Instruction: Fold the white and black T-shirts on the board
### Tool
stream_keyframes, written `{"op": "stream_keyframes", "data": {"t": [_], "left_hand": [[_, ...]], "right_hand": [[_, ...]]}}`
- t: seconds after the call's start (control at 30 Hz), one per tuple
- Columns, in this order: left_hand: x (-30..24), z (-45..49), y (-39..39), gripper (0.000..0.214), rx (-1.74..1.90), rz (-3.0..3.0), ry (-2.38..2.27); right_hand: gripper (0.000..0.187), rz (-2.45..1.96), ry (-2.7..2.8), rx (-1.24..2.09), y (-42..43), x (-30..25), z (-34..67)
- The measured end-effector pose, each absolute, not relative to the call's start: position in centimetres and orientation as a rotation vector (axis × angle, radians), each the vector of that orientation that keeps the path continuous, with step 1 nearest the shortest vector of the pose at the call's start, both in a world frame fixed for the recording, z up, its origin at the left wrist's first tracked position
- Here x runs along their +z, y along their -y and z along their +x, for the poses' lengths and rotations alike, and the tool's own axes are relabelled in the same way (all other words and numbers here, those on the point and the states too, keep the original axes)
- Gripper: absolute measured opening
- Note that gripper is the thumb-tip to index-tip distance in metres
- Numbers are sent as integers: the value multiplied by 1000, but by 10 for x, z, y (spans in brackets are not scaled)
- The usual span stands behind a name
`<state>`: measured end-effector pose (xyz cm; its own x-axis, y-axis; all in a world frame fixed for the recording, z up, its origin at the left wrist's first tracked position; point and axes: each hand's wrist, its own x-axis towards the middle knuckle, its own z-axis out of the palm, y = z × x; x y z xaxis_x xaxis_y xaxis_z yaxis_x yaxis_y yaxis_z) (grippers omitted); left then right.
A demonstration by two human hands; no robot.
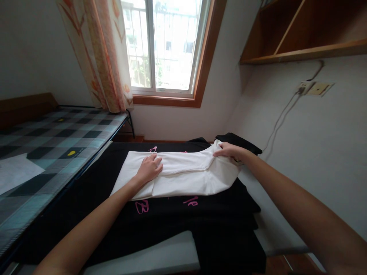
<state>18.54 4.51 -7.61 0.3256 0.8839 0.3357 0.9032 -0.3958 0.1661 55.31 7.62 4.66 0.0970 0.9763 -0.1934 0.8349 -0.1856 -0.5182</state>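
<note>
One white garment [183, 182], folded lengthwise w/ R end rumpled, prob. lifted.

Stands below left hand [149, 167] and right hand [228, 150] as a pale bench [169, 253]; bears black cloth [223, 212], pink-lettered, spread beneath both.

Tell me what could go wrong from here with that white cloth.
The right hand holds one end of the white cloth while the left hand rests flat near the other; a hard tug might pull it askew. The held end looks loose and rumpled, so creases could set in. The black fabric underneath might shift along with it.
</note>
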Motion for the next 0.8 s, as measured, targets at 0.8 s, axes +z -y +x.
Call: {"op": "stream_keyframes", "data": {"t": [0.8], "left_hand": [[-41,229,2,42,-569,-3151,760]], "right_hand": [[33,-1888,2331,306,-128,-25,437]]}}
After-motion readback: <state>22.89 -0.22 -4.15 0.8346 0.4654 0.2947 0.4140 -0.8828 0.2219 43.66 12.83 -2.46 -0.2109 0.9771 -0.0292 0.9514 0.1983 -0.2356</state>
